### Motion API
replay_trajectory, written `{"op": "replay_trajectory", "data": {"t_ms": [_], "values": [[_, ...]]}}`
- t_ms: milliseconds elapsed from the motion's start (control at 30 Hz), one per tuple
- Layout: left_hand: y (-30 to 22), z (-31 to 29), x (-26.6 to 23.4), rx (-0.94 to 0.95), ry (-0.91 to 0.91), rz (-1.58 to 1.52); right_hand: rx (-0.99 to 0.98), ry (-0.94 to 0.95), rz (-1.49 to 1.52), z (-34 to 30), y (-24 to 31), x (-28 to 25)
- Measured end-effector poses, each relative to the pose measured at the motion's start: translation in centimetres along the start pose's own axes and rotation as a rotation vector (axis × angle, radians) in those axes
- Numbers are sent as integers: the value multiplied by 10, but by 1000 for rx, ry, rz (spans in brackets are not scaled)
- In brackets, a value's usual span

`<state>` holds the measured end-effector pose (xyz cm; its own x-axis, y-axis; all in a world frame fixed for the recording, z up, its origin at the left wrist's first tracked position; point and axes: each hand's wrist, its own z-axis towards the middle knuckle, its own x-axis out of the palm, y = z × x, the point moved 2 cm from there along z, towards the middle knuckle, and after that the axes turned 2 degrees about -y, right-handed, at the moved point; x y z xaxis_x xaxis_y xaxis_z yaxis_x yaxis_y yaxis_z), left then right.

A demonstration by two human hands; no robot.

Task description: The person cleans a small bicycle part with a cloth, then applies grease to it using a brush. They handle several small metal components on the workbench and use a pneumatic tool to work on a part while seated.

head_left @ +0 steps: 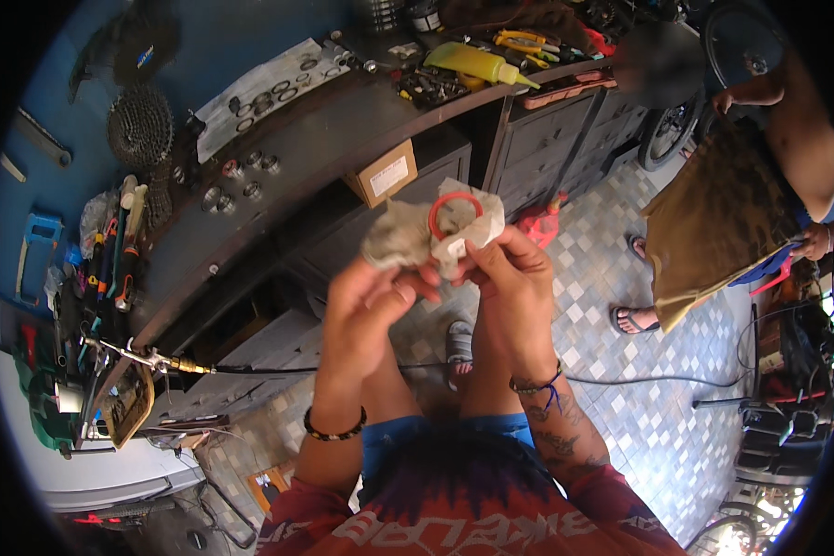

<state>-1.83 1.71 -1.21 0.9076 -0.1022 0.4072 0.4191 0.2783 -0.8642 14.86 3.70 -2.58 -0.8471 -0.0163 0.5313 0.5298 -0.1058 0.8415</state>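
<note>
- Near the middle of the frame, 2 hands meet over the tiled floor [639,408], raised close to the face, likely for a good look.
- Left hand [366,310] has its fingers closed around a grubby rag [408,236], bunching it as a pad.
- Right hand [510,283] pinches the rag's other end, keeping a red ring [455,212] pressed on the cloth.
- Upper left, a dark workbench [334,130] carries small round parts; a yellow squeeze bottle [477,63] lies further along.
- At right stands another person [788,120].
</note>
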Motion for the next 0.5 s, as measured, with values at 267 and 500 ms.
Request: {"op": "replay_trajectory", "data": {"t_ms": [267, 500], "values": [[50, 4, -49, 121, -42, 495, -128, 50, -372, -17, 6, -1], [16, -2, 2, 243, 138, 903, -344, -64, -555, -30, -9, -40]]}}
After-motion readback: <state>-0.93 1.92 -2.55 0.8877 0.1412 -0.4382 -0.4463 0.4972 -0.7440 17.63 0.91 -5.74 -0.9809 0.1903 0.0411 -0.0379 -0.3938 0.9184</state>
